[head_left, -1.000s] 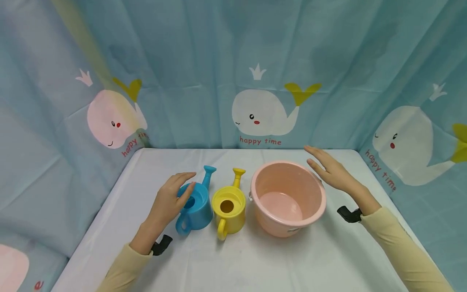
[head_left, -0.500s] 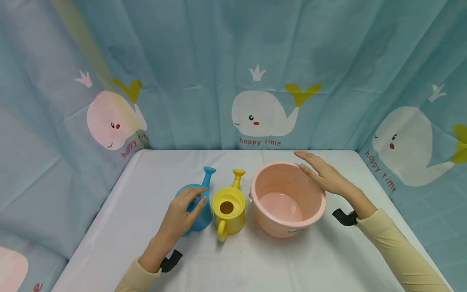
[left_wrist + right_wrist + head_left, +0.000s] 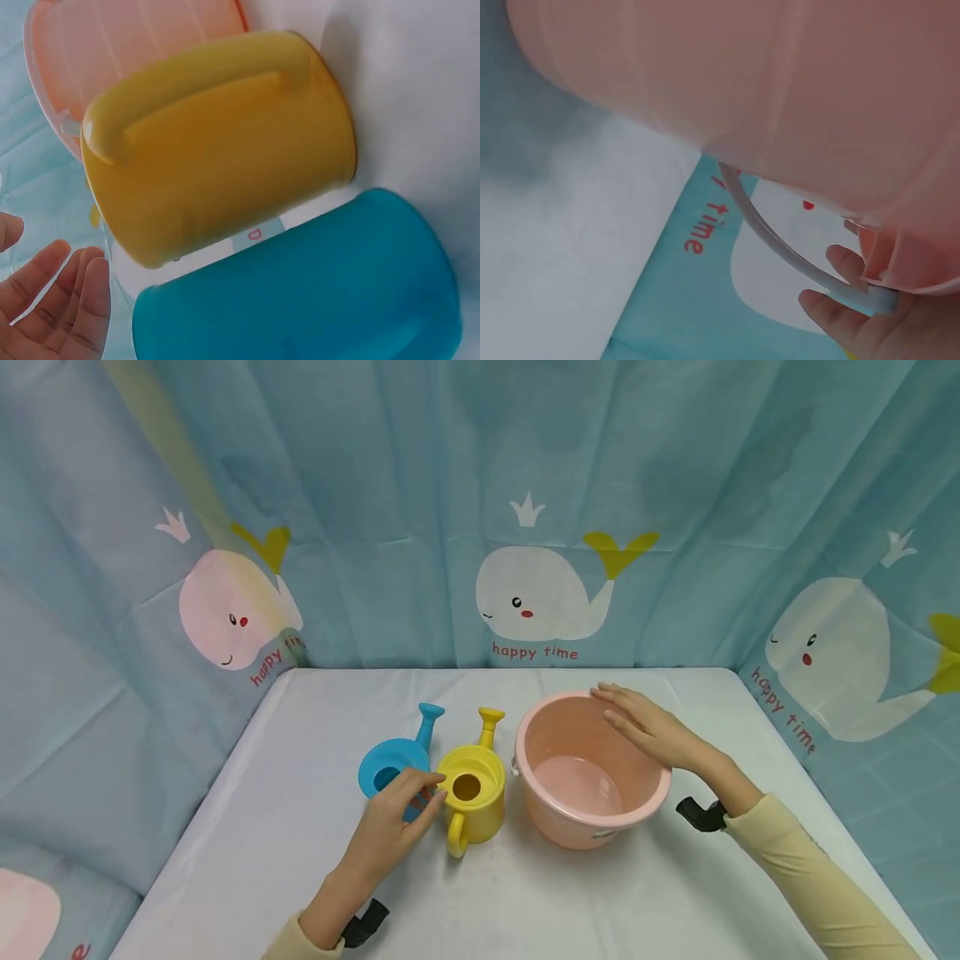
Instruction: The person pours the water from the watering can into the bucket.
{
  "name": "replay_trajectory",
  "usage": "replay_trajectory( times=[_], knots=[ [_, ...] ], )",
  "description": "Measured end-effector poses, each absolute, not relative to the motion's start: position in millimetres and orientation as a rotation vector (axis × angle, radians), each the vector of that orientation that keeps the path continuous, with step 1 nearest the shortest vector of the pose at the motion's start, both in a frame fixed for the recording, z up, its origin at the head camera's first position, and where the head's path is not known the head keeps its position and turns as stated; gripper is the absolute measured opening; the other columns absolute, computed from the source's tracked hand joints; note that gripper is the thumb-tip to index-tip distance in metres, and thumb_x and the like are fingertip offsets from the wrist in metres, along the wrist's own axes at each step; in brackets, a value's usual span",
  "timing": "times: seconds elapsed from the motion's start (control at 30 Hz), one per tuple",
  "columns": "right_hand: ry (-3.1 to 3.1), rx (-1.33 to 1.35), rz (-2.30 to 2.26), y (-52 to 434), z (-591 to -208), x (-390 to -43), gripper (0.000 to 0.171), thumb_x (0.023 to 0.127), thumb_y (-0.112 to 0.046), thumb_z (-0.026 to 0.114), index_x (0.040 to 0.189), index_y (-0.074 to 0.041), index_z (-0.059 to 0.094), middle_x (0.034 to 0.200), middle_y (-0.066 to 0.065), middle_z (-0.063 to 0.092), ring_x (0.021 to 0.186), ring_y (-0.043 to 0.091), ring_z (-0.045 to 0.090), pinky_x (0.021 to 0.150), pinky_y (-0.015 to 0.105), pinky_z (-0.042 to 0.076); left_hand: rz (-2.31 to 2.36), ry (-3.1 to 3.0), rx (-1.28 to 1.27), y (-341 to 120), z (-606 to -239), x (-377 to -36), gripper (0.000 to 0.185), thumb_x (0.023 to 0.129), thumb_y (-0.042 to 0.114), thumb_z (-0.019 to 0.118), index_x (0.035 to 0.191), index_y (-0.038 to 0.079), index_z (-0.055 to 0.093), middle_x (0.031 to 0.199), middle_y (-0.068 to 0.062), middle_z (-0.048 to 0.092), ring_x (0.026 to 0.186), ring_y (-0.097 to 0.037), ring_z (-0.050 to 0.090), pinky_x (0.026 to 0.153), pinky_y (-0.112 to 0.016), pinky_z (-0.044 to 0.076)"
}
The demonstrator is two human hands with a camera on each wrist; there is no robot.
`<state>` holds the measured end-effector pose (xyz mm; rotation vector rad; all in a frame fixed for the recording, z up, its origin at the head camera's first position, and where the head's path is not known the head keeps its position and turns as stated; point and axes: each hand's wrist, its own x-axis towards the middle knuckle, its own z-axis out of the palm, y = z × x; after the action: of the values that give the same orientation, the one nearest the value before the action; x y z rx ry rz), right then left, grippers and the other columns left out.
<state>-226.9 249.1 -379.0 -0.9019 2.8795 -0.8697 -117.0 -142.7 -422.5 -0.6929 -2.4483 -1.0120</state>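
A blue toy watering can (image 3: 390, 753) and a yellow one (image 3: 480, 818) stand side by side, spouts pointing to the back. Right of them is a pink bucket (image 3: 562, 822) with a white handle (image 3: 780, 247). My left hand (image 3: 390, 827) hovers over the blue can, fingertips overlapping the yellow can's left rim in the head view; it covers the blue can's handle. In the left wrist view its fingers (image 3: 94, 292) are spread from the thumb with nothing between them. My right hand (image 3: 652, 727) lies along the bucket's back right rim, fingers extended, beside the handle's joint.
A white cloth covers the table (image 3: 525, 910). Behind it and along both sides hangs a blue curtain (image 3: 420, 602) printed with whales.
My left hand has moved right and nearer me, from over the blue can toward the yellow can. My right hand has moved left and down onto the bucket's rim. The cans and bucket have stayed put.
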Motion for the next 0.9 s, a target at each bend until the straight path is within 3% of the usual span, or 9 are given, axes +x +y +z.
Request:
replay_trajectory(
  times=[0.27, 0.43, 0.9],
  knots=[
    [2.840, -0.920, -0.915, 249.3, -383.6, -227.4, 0.046, 0.100, -0.032, 0.041, 0.144, -0.019, 0.034, 0.150, 0.007, 0.028, 0.139, 0.030, 0.022, 0.105, 0.058, 0.024, -1.091, -2.481, -0.612, -135.1, -431.6, -104.5, 0.021, 0.087, 0.022, 0.065, 0.104, 0.009, 0.061, 0.088, 0.003, 0.057, 0.073, -0.007, 0.054, 0.060, -0.018, 0.050],
    [2.832, -0.974, -0.924, 248.0, -384.8, -228.4, 0.046, 0.100, -0.029, 0.041, 0.143, -0.015, 0.034, 0.150, 0.011, 0.028, 0.138, 0.033, 0.023, 0.105, 0.058, 0.024, -1.172, -2.515, -0.508, -128.5, -439.8, -97.2, 0.020, 0.082, 0.022, 0.071, 0.095, 0.014, 0.058, 0.085, 0.008, 0.052, 0.070, -0.008, 0.053, 0.058, -0.017, 0.049],
    [2.846, -0.951, -0.921, 246.6, -384.2, -227.1, 0.047, 0.100, -0.030, 0.041, 0.144, -0.017, 0.033, 0.149, 0.008, 0.030, 0.137, 0.032, 0.025, 0.104, 0.058, 0.026, -1.385, -2.677, -0.284, -118.2, -460.3, -88.8, 0.025, 0.080, 0.029, 0.073, 0.091, 0.022, 0.053, 0.086, 0.013, 0.052, 0.076, -0.007, 0.054, 0.066, -0.020, 0.051]
  ],
)
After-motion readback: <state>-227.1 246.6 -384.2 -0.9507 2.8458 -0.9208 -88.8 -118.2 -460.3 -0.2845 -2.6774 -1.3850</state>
